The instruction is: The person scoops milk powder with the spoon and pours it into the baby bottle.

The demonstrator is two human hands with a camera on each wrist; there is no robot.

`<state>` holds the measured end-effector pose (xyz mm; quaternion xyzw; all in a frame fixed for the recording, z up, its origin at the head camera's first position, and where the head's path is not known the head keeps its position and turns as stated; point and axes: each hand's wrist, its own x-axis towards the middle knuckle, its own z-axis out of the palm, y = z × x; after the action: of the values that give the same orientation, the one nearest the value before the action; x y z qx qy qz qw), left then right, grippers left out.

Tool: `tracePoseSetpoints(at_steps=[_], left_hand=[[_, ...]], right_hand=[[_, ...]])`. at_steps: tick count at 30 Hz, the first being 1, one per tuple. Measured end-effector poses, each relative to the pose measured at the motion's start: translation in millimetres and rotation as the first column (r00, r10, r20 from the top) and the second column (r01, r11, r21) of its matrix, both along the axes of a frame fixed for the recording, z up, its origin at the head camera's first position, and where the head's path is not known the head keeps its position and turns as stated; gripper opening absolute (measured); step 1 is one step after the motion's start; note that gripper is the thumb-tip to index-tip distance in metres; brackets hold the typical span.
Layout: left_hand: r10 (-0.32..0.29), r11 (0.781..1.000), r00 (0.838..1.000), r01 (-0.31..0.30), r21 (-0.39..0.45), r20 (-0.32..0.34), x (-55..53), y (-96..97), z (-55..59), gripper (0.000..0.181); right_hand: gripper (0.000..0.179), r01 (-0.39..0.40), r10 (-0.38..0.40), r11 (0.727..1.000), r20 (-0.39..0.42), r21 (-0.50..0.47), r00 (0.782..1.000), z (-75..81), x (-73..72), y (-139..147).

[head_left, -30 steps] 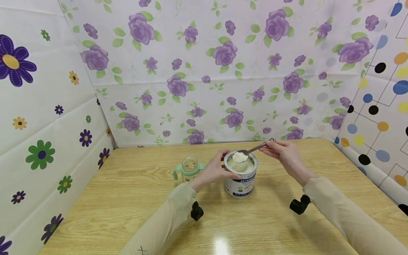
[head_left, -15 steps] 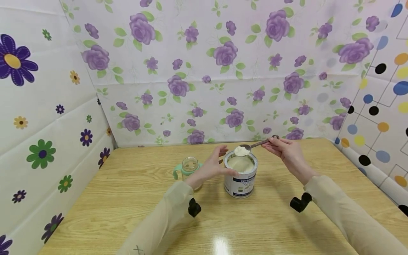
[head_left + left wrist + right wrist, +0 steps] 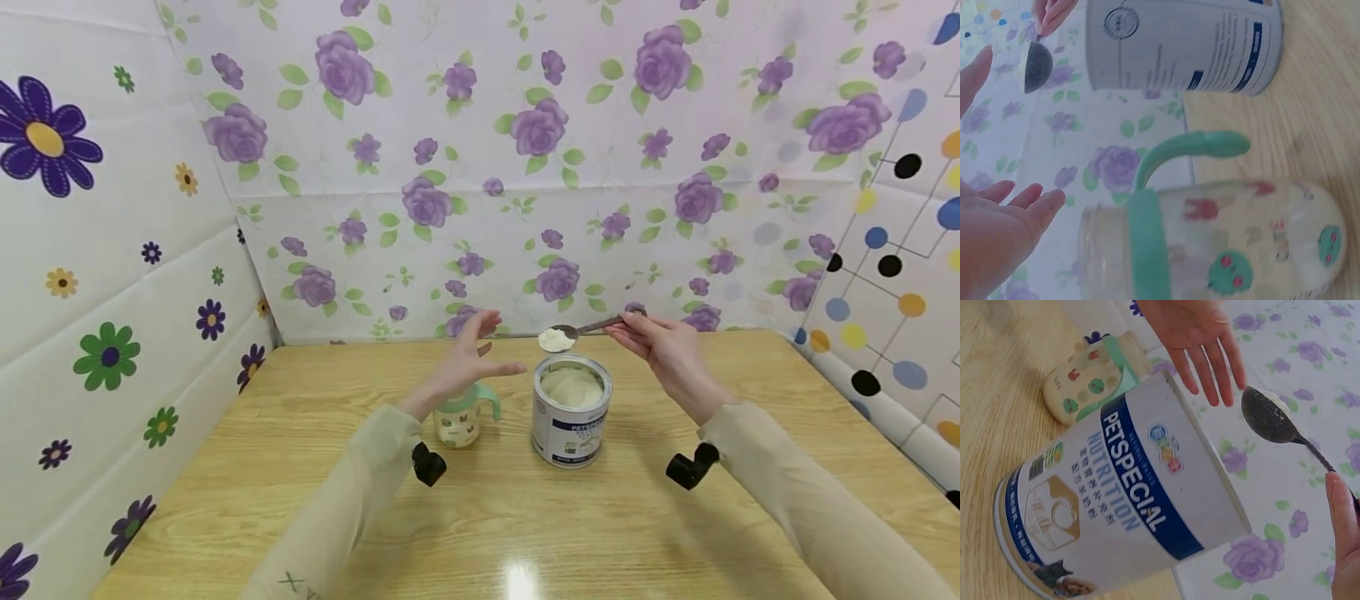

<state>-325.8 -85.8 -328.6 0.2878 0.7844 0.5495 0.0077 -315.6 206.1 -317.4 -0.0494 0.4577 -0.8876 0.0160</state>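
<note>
My right hand (image 3: 671,358) pinches the handle of a dark metal spoon (image 3: 1267,419), which carries a heap of pale powder (image 3: 556,340). The spoon's bowl hovers above the back left rim of an open milk powder can (image 3: 572,433), itself holding cream powder. Fingers spread and holding nothing, my left hand (image 3: 459,367) is in the air over a baby bottle (image 3: 459,423), left of the can. The bottle, clear with green handles (image 3: 1194,145) and printed animal figures, stands upright; in the head view my hand hides its top. Its mouth (image 3: 1100,240) shows uncapped in the left wrist view.
The can and bottle stand on a wooden table (image 3: 300,450). Behind it hangs a sheet with purple roses (image 3: 540,129). Patterned sheets also line the left and right sides. A black wrist camera (image 3: 428,463) hangs under each sleeve.
My left hand has let go of the can and moved left and up, over the bottle. The loaded spoon has risen from the can's opening and shifted left.
</note>
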Motion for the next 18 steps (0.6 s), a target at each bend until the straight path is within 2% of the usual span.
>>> tracePoseSetpoints(at_steps=[3,7,10,18], left_hand=[[0.025,1.000,1.000,-0.025,-0.003,-0.005,-1.3,-11.4,5.3,0.085],[0.025,0.999,1.000,-0.025,0.021,0.015,-4.5,-24.0,8.0,0.086],[0.033,0.999,0.999,-0.034,0.028,0.022,-5.3,-33.2,7.1,0.086],[0.077,0.996,0.996,-0.079,0.047,0.038,-3.8,-61.4,-0.8,0.084]], right_hand=[[0.013,0.006,-0.006,0.999,0.006,0.032,1.000,4.1,-0.6,-7],[0.012,0.016,-0.017,0.999,0.020,0.039,1.000,8.6,-1.9,-16],[0.012,0.016,-0.017,1.000,0.030,0.017,0.999,11.5,-3.9,-23],[0.012,-0.034,0.032,0.997,0.026,0.065,0.999,16.9,-6.9,-47]])
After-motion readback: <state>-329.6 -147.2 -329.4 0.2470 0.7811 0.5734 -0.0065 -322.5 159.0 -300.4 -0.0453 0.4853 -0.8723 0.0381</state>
